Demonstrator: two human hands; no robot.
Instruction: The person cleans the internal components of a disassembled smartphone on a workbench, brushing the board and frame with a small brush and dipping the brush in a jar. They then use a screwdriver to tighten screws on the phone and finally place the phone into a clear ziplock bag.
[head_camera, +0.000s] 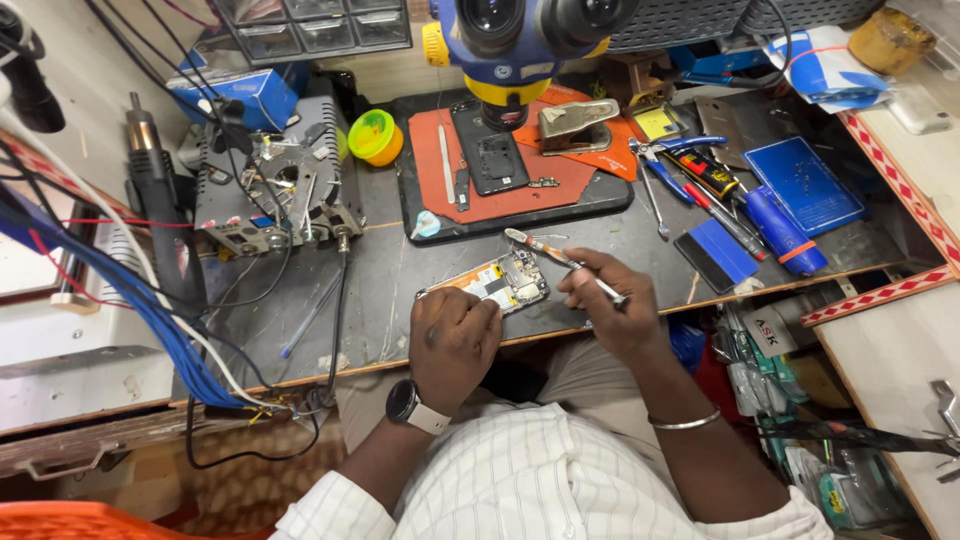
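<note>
Head view looks straight down on a cluttered workbench (620, 255), and everything sits around the opened phone (495, 283) near its front edge. His left hand (455, 335) is curled in a loose fist and presses down on the near end of that phone, pinning it flat. His right hand (610, 305), just right of the phone, is closed around a screwdriver (560, 260) whose tip end slants up past the phone's far corner. Behind the phone lies a black tray (600, 200) with an orange mat; in it are a second phone body (495, 160) and a few loose strips. Left of the tray stands a small yellow-green pot (373, 135); what it holds I cannot tell. Right of the phone lie blue-handled tools (770, 225).
</note>
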